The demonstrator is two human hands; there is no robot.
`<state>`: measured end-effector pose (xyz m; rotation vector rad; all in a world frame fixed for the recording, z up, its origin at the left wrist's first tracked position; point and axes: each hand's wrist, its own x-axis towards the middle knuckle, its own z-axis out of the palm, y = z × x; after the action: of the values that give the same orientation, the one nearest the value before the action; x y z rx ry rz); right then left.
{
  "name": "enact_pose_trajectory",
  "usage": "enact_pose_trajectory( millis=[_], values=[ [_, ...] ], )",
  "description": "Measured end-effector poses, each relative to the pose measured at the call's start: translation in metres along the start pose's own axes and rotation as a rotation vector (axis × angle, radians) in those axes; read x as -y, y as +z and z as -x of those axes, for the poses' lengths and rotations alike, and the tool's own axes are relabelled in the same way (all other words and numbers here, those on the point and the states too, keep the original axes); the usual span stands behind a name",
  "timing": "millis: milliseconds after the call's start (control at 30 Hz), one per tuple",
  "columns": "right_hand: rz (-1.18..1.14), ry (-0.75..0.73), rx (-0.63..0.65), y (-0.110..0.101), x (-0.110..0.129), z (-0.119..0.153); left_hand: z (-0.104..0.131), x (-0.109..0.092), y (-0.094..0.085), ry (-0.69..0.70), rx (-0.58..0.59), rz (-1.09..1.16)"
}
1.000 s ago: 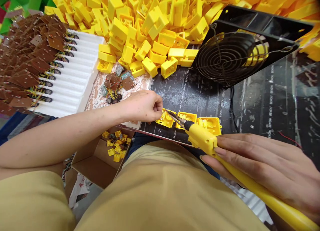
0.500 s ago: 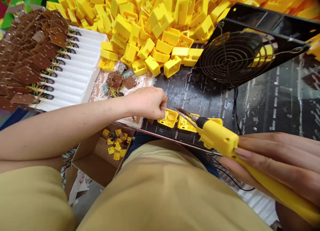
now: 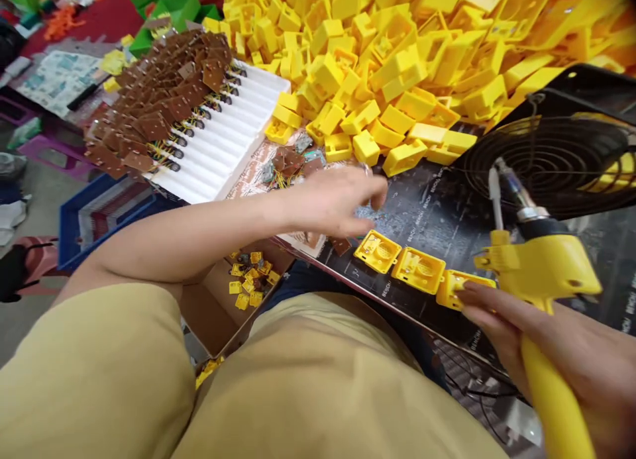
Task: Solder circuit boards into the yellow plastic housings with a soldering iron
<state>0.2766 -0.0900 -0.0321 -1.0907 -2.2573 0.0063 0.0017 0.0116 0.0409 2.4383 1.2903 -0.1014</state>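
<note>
My left hand (image 3: 348,197) hovers over the bench with thumb and fingers apart, nothing visible in it. Just below its fingertips lies a small open yellow plastic case (image 3: 378,252), the leftmost of three in a row. A second case (image 3: 419,270) follows it. In my right hand (image 3: 536,340) is a yellow soldering gun (image 3: 551,263), its tip pointing up in front of the fan. My right fingertips reach the third case (image 3: 451,288) and partly cover it. Behind my left hand sit loose brown circuit boards with wires (image 3: 288,161).
A large heap of yellow cases (image 3: 397,68) spans the back. A black fan (image 3: 536,154) with a wire guard stands at right. Stacked brown boards (image 3: 163,81) rest on a white ribbed tray (image 3: 233,141). Below the bench edge is a cardboard box (image 3: 209,320) holding yellow pieces.
My left hand has gone from closed to spread. The soldering gun's tip has swung up from the cases, and my right fingers now reach the third case. The view has turned left.
</note>
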Motion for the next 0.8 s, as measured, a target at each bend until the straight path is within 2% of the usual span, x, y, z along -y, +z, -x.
enact_pose_trajectory(
  millis=[100, 133, 200, 267, 333, 400, 467, 533, 633, 733, 800],
  values=[
    [0.029, -0.136, 0.049, 0.01, -0.008, -0.005, 0.03, 0.032, -0.026, -0.117, -0.215, -0.049],
    [0.036, -0.149, 0.067, 0.012, -0.009, -0.005, 0.041, 0.045, -0.032, -0.177, -0.253, -0.102],
    [0.037, -0.144, 0.081, 0.017, -0.009, -0.003, 0.059, 0.07, -0.035, -0.274, -0.245, -0.218],
    [0.01, -0.12, 0.062, 0.024, -0.005, -0.003, 0.07, 0.092, -0.027, -0.301, -0.217, -0.281],
    [-0.007, -0.099, 0.031, 0.035, 0.001, -0.006, 0.074, 0.109, -0.012, -0.229, -0.23, -0.25],
    [0.005, -0.091, -0.008, 0.045, 0.006, -0.012, 0.07, 0.124, 0.003, -0.121, -0.29, -0.15],
    [0.033, -0.09, -0.041, 0.051, 0.01, -0.019, 0.06, 0.136, 0.012, -0.095, -0.398, -0.011],
    [0.039, -0.085, -0.051, 0.05, 0.013, -0.024, 0.049, 0.142, 0.013, -0.153, -0.547, 0.186],
    [0.048, -0.033, -0.105, 0.04, 0.016, -0.027, 0.033, 0.137, -0.003, -0.164, -0.771, 0.542],
    [0.127, -0.014, -0.191, 0.029, 0.02, -0.028, 0.024, 0.117, -0.026, -0.092, -0.834, 0.789],
    [0.176, -0.025, -0.205, 0.025, 0.022, -0.026, 0.025, 0.108, -0.037, -0.047, -0.828, 0.788]
  ],
)
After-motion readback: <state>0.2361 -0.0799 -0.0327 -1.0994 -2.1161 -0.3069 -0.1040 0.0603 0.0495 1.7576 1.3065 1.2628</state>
